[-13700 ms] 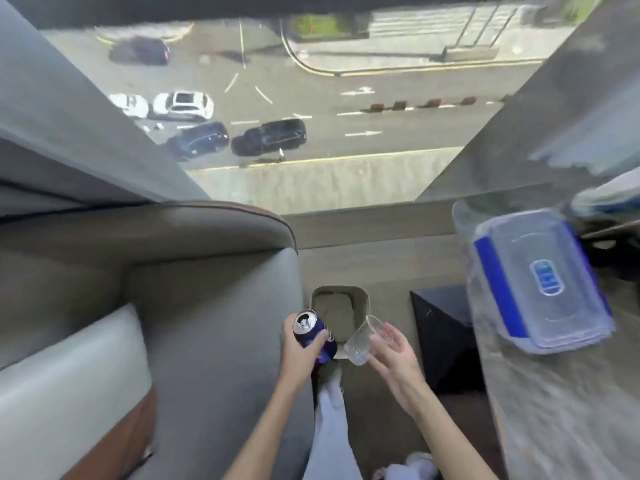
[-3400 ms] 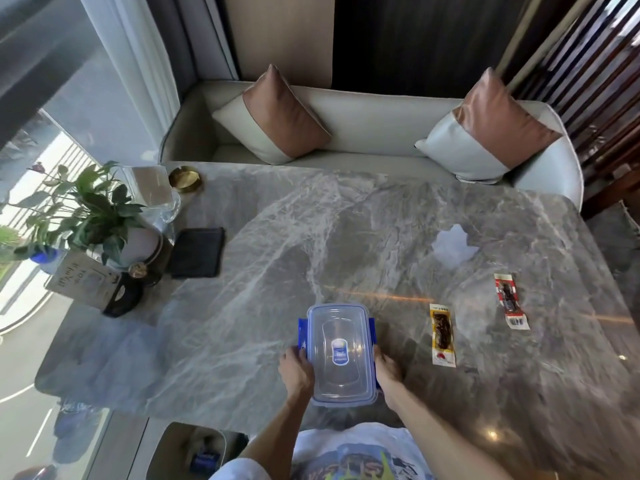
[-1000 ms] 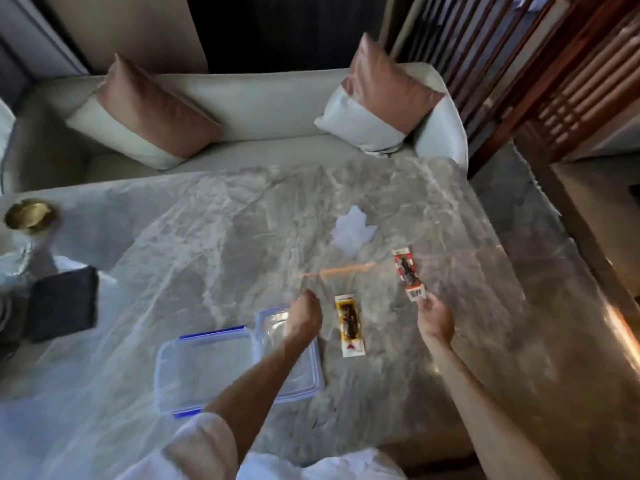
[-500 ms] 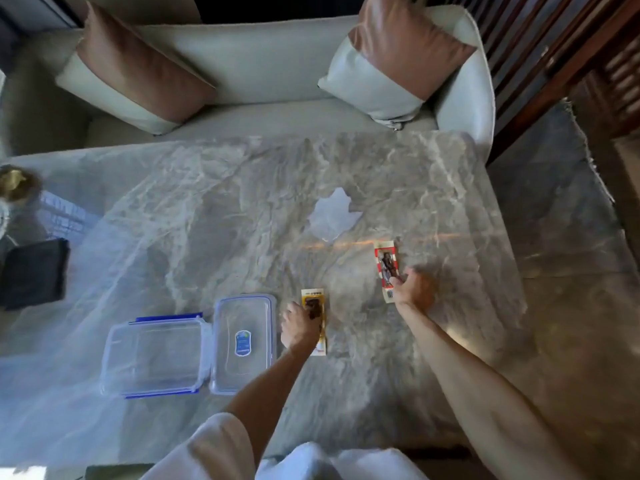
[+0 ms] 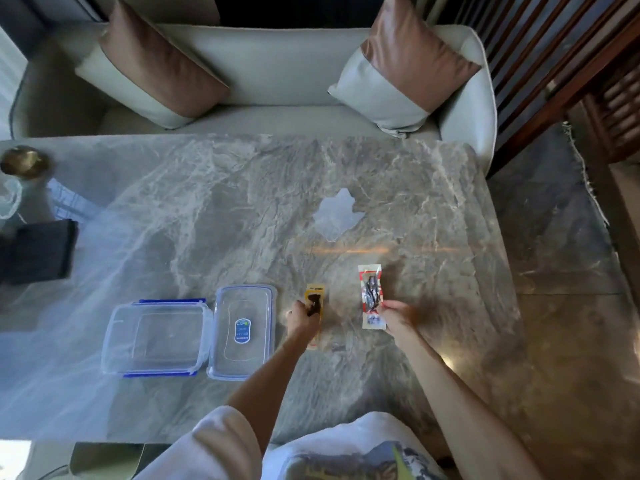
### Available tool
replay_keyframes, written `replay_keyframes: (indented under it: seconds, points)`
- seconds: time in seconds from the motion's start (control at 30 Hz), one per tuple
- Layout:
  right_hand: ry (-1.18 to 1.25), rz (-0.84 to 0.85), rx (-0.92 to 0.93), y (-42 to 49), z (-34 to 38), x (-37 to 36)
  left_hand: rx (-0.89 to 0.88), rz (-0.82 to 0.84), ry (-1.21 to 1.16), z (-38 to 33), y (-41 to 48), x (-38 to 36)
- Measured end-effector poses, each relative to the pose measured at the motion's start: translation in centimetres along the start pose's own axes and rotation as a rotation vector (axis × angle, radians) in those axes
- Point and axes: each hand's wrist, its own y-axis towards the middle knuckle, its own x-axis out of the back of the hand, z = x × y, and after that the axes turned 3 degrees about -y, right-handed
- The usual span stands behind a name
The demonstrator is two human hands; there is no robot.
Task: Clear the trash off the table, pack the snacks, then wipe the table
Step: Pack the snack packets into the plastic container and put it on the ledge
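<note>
On the marble table (image 5: 242, 209) my left hand (image 5: 303, 318) grips a yellow snack packet (image 5: 314, 301), and my right hand (image 5: 398, 317) pinches the near end of a red-and-white snack packet (image 5: 370, 292). Both packets sit low over the table; whether they touch it I cannot tell. Left of my left hand stands the open clear plastic box (image 5: 156, 337) with blue clips. Its lid (image 5: 242, 332) lies flat beside it, on the right. A white wipe (image 5: 336, 213) lies flat farther back, at mid-table.
A black pad (image 5: 34, 251), a glass (image 5: 8, 202) and a brass dish (image 5: 24, 162) sit at the table's left edge. A pale sofa (image 5: 277, 71) with two brown cushions runs along the far side. Wooden slats (image 5: 588, 57) and a rug edge are at right.
My right hand has pulled the red packet nearer and to the left, toward the yellow one. My left hand has closed on the yellow packet. The box and lid have stayed put.
</note>
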Motion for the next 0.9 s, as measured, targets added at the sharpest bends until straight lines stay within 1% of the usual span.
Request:
replay_keyframes:
  seconds: [0.07, 0.17, 0.27, 0.3, 0.37, 0.4, 0.43, 0.53, 0.6, 0.7, 0.73, 0.77, 0.8, 0.83, 0.9]
  points:
    - [0.032, 0.116, 0.035, -2.5, -0.4, -0.8, -0.040, 0.020, -0.224, 0.2, -1.4, 1.1]
    - [0.027, 0.291, 0.096, -6.3, -0.8, -3.2, -0.131, 0.033, -0.401, 0.8, -3.6, 3.5]
    - [0.010, 0.416, 0.116, -9.6, -1.0, -6.4, -0.180, 0.066, -0.568, 2.0, -5.1, 5.9]
    - [0.002, 0.447, 0.126, -10.4, -0.9, -7.4, -0.229, 0.047, -0.547, 2.6, -5.5, 6.8]
    - [-0.034, 0.489, 0.151, -11.8, -0.6, -9.2, -0.340, -0.078, -0.365, 3.7, -5.9, 8.6]
    - [-0.055, 0.500, 0.168, -12.4, -0.5, -10.0, -0.364, -0.127, -0.323, 4.4, -5.9, 9.6]
    - [-0.074, 0.506, 0.185, -12.9, -0.3, -10.8, -0.368, -0.138, -0.320, 4.9, -6.0, 10.5]
    - [-0.148, 0.478, 0.255, -14.6, 0.0, -13.1, -0.389, -0.069, -0.378, 6.4, -6.1, 12.7]
    - [-0.226, 0.439, 0.301, -15.6, 0.1, -14.5, -0.366, 0.017, -0.442, 7.4, -5.9, 14.0]
    - [-0.455, 0.395, 0.408, -17.1, 0.6, -16.0, -0.358, 0.082, -0.471, 8.2, -5.8, 16.7]
    - [-0.553, 0.340, 0.459, -17.7, 1.0, -16.4, -0.352, 0.107, -0.467, 8.3, -5.8, 17.9]
    - [-0.600, 0.286, 0.508, -18.4, 1.5, -16.7, -0.346, 0.133, -0.446, 8.5, -5.8, 19.1]
    - [-0.586, 0.261, 0.558, -19.1, 2.0, -17.0, -0.353, 0.163, -0.407, 8.7, -5.8, 20.4]
    - [-0.504, 0.289, 0.584, -19.8, 2.6, -17.5, -0.369, 0.202, -0.349, 9.2, -5.6, 21.8]
    - [-0.300, 0.418, 0.576, -21.6, 3.7, -18.9, -0.418, 0.293, -0.193, 10.2, -5.1, 24.8]
